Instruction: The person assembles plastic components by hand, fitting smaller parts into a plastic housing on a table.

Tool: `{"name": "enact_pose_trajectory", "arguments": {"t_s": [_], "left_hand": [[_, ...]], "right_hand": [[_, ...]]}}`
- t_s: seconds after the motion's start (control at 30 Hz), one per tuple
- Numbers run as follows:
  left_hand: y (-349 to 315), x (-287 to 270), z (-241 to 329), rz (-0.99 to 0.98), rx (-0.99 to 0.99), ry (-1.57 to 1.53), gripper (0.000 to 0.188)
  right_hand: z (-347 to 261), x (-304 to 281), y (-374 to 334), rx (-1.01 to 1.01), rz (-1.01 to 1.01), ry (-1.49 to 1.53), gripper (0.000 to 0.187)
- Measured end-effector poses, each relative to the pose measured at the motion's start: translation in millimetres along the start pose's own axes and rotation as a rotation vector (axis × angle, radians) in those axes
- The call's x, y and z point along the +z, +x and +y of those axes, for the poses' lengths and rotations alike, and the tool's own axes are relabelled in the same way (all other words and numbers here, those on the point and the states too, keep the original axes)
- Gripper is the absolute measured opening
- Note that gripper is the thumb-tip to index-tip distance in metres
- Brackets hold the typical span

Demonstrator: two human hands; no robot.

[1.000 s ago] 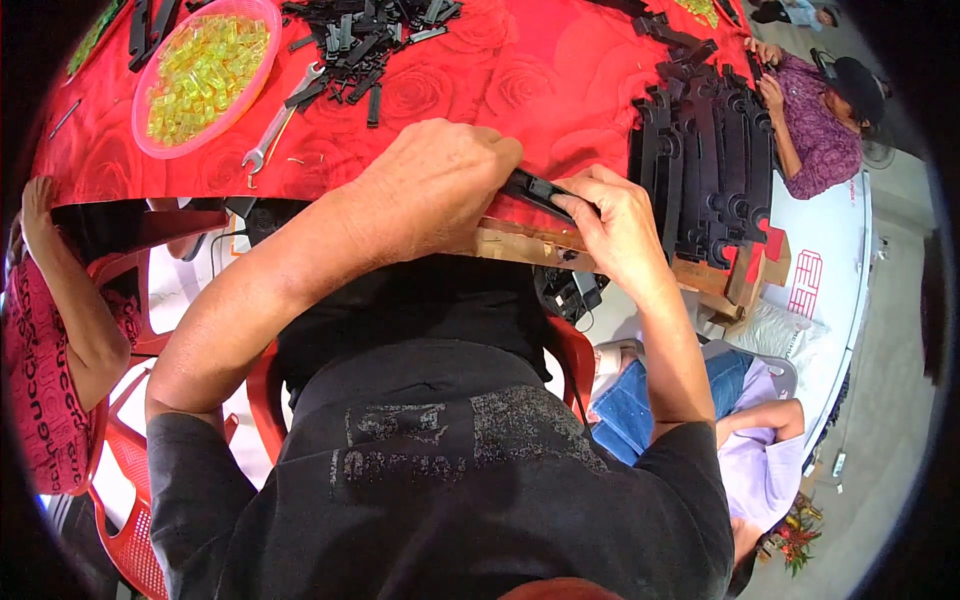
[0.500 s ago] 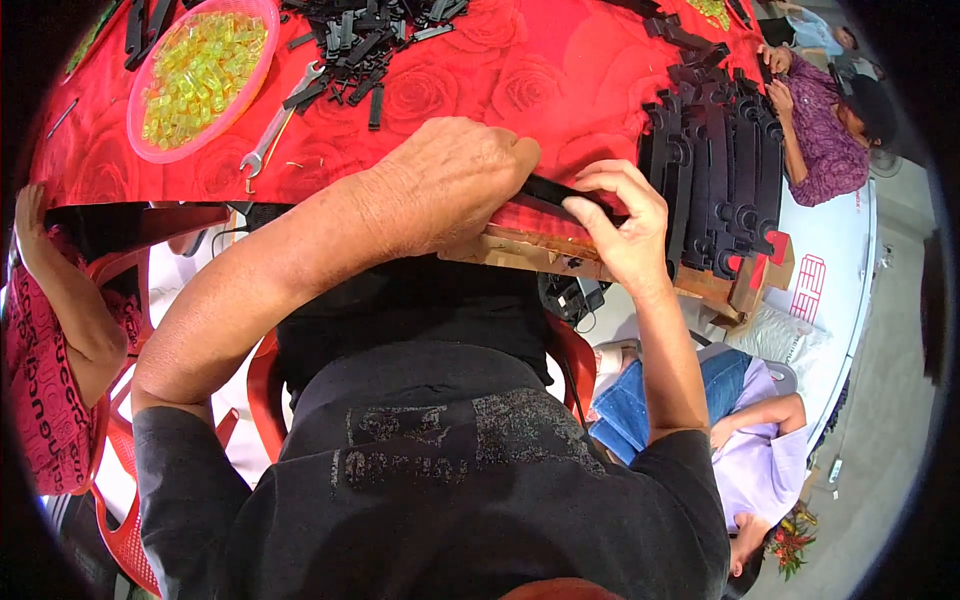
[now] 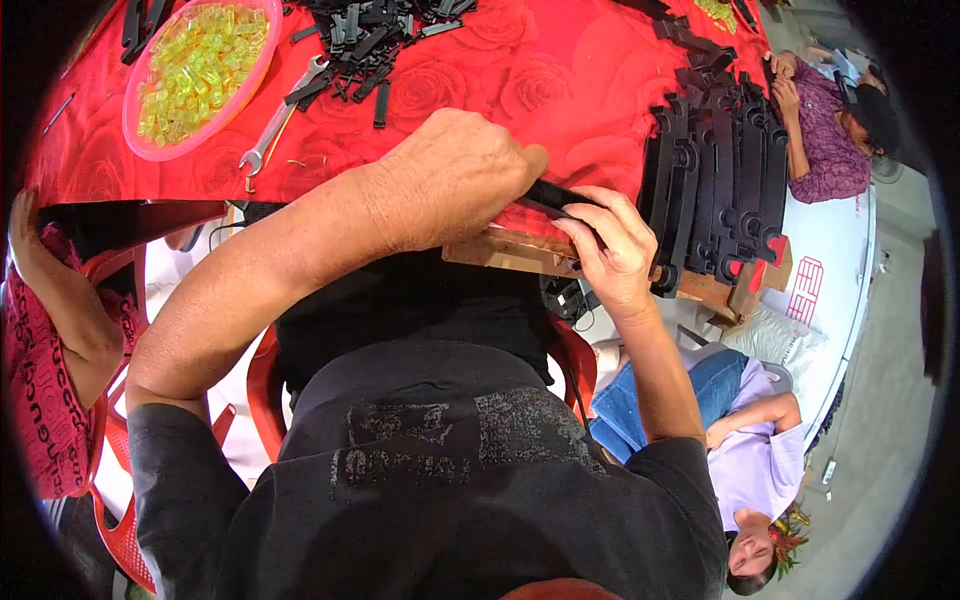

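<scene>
L hand (image 3: pixel 470 170) was clenched round one end of blk strip (image 3: pixel 553 196); R hand (image 3: pixel 617 245) pinched other end, thumb vs fingers. Strip sat at red table's (image 3: pixel 590 60) near edge, left of stacked blk parts (image 3: pixel 715 185).

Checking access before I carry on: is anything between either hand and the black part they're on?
Nothing visible: the right hand touches the black part directly; the left hand closes over its other end, hiding the contact there. The stacked black parts lie beyond the right hand, not in between.
</scene>
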State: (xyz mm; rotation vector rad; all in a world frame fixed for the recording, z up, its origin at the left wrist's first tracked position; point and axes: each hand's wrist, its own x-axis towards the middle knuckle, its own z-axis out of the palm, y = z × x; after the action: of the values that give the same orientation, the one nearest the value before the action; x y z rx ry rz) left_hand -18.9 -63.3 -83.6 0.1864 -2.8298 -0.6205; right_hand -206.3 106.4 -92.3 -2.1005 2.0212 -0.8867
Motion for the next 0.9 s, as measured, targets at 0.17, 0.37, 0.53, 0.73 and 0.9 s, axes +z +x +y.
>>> {"name": "enact_pose_trajectory", "arguments": {"t_s": [0.17,0.37,0.53,0.73,0.9], "left_hand": [[2,2,-5,0.018,0.047,0.022,0.016],[4,-1,-5,0.01,0.07,0.044,0.017],[6,1,-6,0.028,0.117,0.03,0.017],[7,3,1,0.027,0.068,0.046,0.015],[5,6,-4,0.024,0.08,0.044,0.018]], "right_hand": [[0,2,-1,-0.025,-0.003,-0.02,0.022],[-1,8,-4,-0.036,0.033,-0.025,0.025],[-2,13,-9,0.006,0.071,-0.01,0.026],[-2,18,-12,0.029,0.103,0.029,0.024],[-2,20,-12,0.035,0.114,0.041,0.022]]}}
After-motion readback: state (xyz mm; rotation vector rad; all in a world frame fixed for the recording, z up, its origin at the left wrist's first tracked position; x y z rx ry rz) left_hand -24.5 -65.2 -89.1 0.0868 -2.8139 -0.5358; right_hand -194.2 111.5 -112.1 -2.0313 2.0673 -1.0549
